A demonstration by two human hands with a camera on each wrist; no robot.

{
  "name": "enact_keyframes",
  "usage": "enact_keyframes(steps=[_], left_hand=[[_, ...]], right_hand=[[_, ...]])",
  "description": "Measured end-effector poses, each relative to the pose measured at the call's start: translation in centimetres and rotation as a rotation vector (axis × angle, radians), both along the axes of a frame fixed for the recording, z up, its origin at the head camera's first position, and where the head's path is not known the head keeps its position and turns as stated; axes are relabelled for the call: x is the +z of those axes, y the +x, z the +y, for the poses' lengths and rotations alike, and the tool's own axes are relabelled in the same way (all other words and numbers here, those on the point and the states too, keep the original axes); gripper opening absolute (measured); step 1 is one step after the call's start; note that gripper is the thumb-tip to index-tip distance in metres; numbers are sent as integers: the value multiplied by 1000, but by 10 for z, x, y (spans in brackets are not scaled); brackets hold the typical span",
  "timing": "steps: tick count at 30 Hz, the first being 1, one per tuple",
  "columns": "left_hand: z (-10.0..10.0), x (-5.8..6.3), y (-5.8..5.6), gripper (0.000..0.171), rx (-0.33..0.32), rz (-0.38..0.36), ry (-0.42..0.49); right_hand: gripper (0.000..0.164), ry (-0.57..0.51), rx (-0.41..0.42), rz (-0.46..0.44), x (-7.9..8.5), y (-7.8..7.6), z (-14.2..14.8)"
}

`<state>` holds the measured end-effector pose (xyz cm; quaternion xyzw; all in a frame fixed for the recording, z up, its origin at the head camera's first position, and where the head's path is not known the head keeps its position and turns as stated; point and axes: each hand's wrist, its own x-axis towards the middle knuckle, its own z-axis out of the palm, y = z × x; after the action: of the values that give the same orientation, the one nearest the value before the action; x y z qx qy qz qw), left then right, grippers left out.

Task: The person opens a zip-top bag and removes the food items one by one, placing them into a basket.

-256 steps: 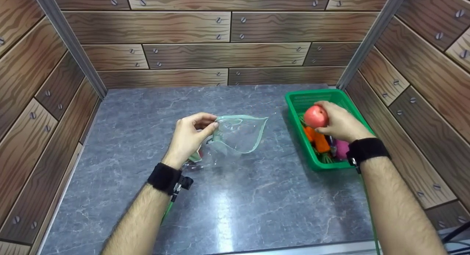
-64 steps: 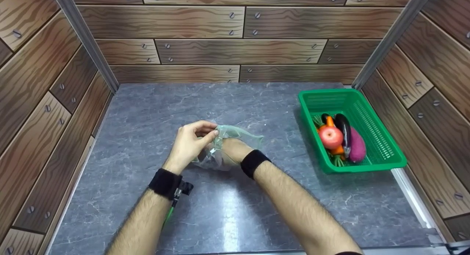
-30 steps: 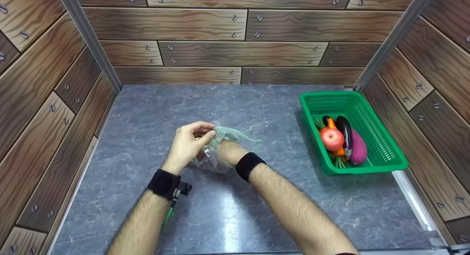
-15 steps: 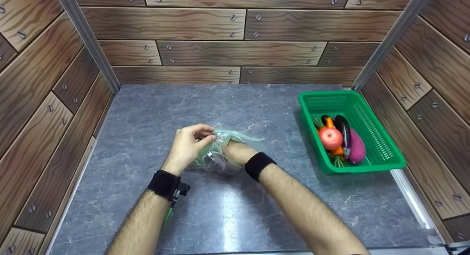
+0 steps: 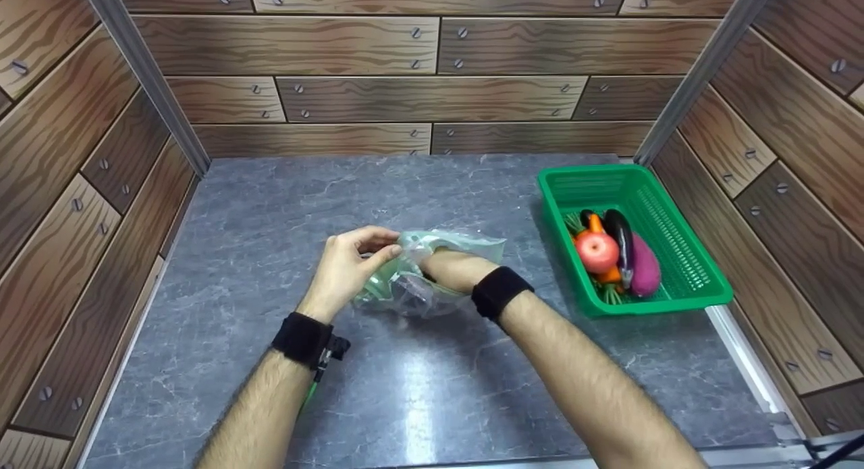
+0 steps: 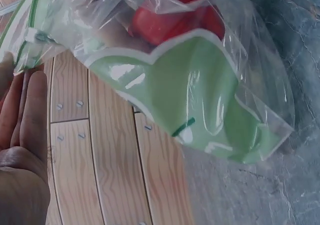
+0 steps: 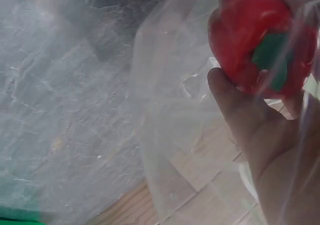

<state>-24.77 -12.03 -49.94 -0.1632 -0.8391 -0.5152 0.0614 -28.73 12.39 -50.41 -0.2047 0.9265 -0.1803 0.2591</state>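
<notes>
My left hand [image 5: 345, 270] pinches the rim of a clear zip bag [image 5: 413, 295] between thumb and fingertips, above the middle of the table. The bag has green edging along its mouth and a green printed patch, seen large in the left wrist view. My right hand [image 5: 455, 268] reaches through the mouth, its fingers hidden by plastic in the head view. In the right wrist view it holds a red bell pepper [image 7: 247, 27] with a green stem, thumb on one side. The same red pepper [image 6: 175, 22] shows through the plastic in the left wrist view.
A green plastic basket [image 5: 692, 253] stands at the right of the grey marbled table [image 5: 283, 192]. Inside lie a round pinkish-red fruit [image 5: 597, 252], an eggplant [image 5: 619, 236], a purple sweet potato-like vegetable [image 5: 644, 266] and carrots [image 5: 609, 275]. Wood-patterned walls enclose the table.
Earlier my right hand held the round fruit over the basket; that fruit now lies inside it. The right hand has since entered the bag and, lately, shifted slightly right. The left hand keeps its pinch.
</notes>
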Motion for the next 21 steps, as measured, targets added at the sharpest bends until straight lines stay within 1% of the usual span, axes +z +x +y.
enact_keyframes(steps=[1, 2, 3, 4, 5, 6, 8, 9, 12, 14, 17, 19, 21], left_hand=[[-1, -1, -1, 27, -4, -8, -3], [-3, -3, -2, 28, -4, -11, -9], [-6, -6, -3, 28, -2, -11, -16], [-9, -9, -5, 29, 4, -14, -23], [-13, -13, -7, 30, 8, -18, -25], [-17, -18, -9, 32, 9, -24, -25], [-26, -27, -12, 39, 4, -38, -49], [-30, -32, -13, 44, -1, -43, -74], [-37, -41, -15, 59, -33, -55, -156], [-37, -46, -17, 61, -46, -49, -209], [-35, -50, -19, 55, -52, -33, -223], [-33, -50, -20, 52, -48, -20, -223], [-30, -50, -20, 53, -54, 0, -222]], right_hand=[[50, 2, 57, 36, 0, 0, 4], [44, -2, 142, 101, -1, -1, 8], [37, -2, 207, 157, -1, -1, 12], [32, -20, 245, 190, -1, -2, 15], [36, -37, 271, 205, 0, -2, 18], [45, -48, 273, 203, 1, -2, 21], [68, -92, 247, 174, 2, -3, 26], [70, -107, 224, 155, 3, -3, 28], [63, -170, 205, 124, 5, -2, 34], [61, -217, 201, 109, 7, 0, 36], [63, -290, 220, 89, 12, 2, 38], [64, -328, 244, 94, 15, 3, 37], [63, -359, 266, 100, 17, 4, 36]])
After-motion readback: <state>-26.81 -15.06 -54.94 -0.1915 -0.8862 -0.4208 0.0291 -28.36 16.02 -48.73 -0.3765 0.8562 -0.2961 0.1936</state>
